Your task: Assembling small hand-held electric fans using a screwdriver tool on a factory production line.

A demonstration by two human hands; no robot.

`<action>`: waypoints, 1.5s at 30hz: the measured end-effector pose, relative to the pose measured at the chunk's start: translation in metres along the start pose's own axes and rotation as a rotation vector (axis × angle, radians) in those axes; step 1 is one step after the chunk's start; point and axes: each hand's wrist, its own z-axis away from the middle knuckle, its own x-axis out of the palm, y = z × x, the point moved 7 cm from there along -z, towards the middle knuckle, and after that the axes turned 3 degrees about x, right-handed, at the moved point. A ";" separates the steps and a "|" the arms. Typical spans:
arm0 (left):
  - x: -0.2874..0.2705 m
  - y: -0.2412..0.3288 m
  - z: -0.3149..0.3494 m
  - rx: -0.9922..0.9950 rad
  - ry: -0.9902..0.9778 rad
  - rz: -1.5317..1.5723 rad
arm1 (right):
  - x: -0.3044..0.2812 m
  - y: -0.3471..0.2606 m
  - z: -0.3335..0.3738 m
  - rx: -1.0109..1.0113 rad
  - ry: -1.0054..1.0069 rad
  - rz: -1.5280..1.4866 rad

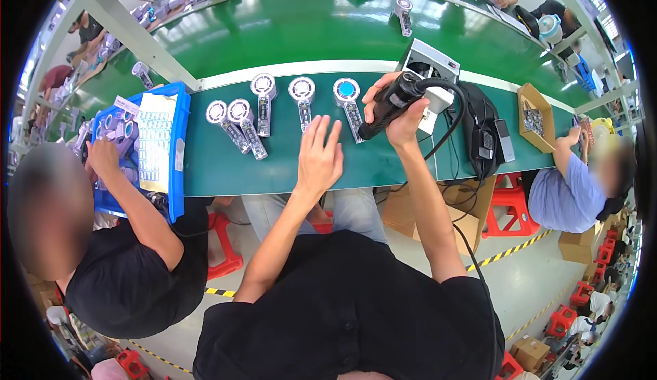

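My right hand (406,121) is wrapped round a black electric screwdriver (389,108), tilted with its lower end beside the open handle of a handheld fan with a blue centre (346,91). I cannot make out whether the two touch. My left hand (319,159) has its fingers stretched out, over the lower handle end of a white-centred handheld fan (301,90); contact is unclear. Further left lie three more such fans, one upright-lying fan (263,87) and two slanted ones (240,112) (217,112), their handles showing inner parts.
A blue bin (179,149) of fan parts with a paper sheet stands left, a co-worker's hand (104,158) in it. Right are a grey box-shaped device (438,58), a black bag (482,134) and a carton of small parts (532,121). Beyond runs a green conveyor belt (308,28); the screwdriver's cable loops right.
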 end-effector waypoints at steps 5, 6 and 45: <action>0.015 0.004 -0.008 -0.014 -0.111 0.225 | 0.002 0.002 0.002 -0.009 -0.010 0.009; 0.016 0.002 -0.011 -0.016 -0.110 0.227 | 0.004 0.002 0.002 -0.009 -0.018 0.007; 0.107 -0.047 -0.125 -0.073 -0.100 0.047 | -0.089 -0.024 0.071 -0.058 0.328 0.177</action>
